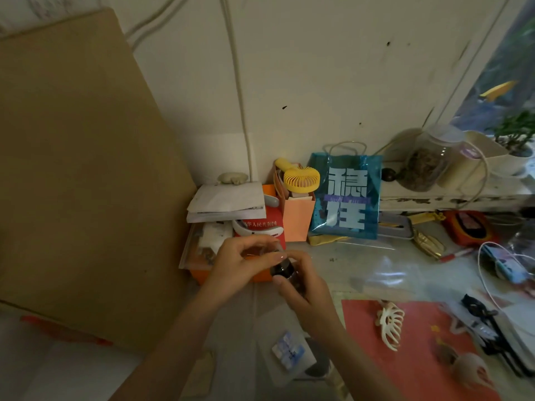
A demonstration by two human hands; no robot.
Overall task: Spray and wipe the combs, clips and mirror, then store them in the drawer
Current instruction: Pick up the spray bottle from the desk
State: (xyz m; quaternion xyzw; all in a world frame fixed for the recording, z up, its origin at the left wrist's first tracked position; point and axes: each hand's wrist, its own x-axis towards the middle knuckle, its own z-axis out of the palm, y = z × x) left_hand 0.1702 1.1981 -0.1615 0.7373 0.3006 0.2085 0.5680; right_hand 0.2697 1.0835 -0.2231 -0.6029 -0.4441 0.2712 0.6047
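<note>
Both hands meet on a small dark bottle (285, 274): right hand (304, 287) gripping it, left hand (243, 261) pinching its top (cap, probably). The white claw clip (389, 324) lies down to the right, nearer the right hand.

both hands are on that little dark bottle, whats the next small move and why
Probably finish freeing the cap, then aim the dark bottle at the cream claw clip. The right hand grips the bottle's body and the left hand pinches at its top, so it looks mid-opening. The clip lies untouched on the red mat nearby.
</note>
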